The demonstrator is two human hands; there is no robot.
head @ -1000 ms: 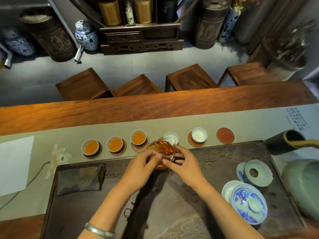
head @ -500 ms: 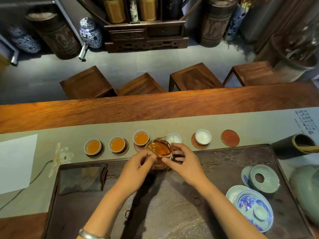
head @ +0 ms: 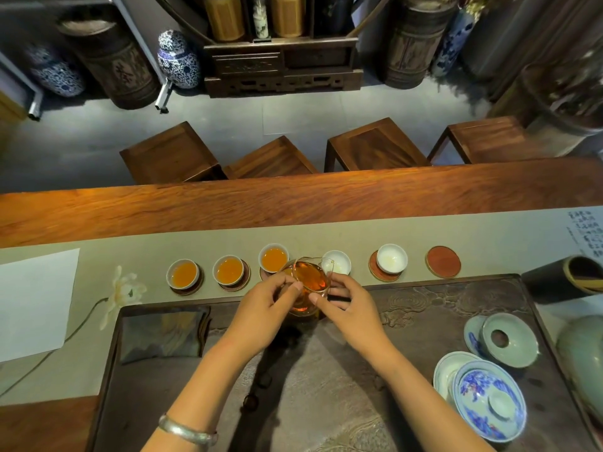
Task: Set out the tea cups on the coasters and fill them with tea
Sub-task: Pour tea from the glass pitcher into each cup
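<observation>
A row of small white cups on round brown coasters lines the beige runner (head: 326, 233). The three cups on the left, the first (head: 183, 274), second (head: 228, 269) and third (head: 273, 258), hold amber tea. A fourth cup (head: 338, 262) and a fifth cup (head: 391, 258) look empty. One bare coaster (head: 442, 261) lies at the right end. Both hands hold a glass pitcher (head: 310, 282) of amber tea just in front of the fourth cup. My left hand (head: 264, 308) grips its left side and my right hand (head: 346, 308) its right side.
A dark carved tea tray (head: 424, 308) fills the near table. On it lie a folded cloth (head: 163, 334), a blue-and-white lidded bowl (head: 489, 402) and a celadon lid (head: 510, 340). A green jar (head: 584, 353) and a dark holder (head: 561, 278) stand right. White paper (head: 32, 301) lies left.
The pitcher, held in both hands, has shifted slightly left and nearer the third and fourth cups. The cups and coasters stay where they were.
</observation>
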